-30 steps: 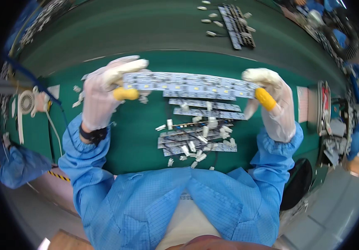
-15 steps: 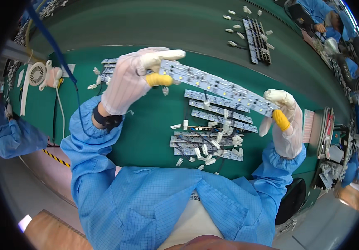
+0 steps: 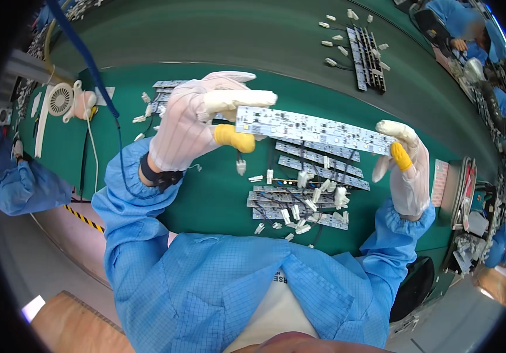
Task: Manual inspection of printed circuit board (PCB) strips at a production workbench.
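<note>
A long white LED circuit board strip [image 3: 317,130] is held up above the green table between my two gloved hands. My left hand [image 3: 211,112] pinches its left end, the yellow-covered thumb below and the fingers above. My right hand [image 3: 404,159] grips the right end, its yellow-covered thumb on the front face. The strip tilts slightly down to the right, and its component side faces me. A white connector [image 3: 241,166] hangs on a dark wire below my left hand. Beneath the strip, several more LED strips [image 3: 323,169] with wires and white connectors lie in a stack, partly hidden.
Further strips [image 3: 167,88] lie behind my left hand, and another group [image 3: 366,59] rests on the dark belt [image 3: 253,35] at the far right. A small white fan [image 3: 61,100] sits at the left. A blue coiled cord [image 3: 82,47] hangs there. People in blue work at both sides.
The strip has come lower and is more level, its left end dropping with my left hand. Both hands keep their grip on it.
</note>
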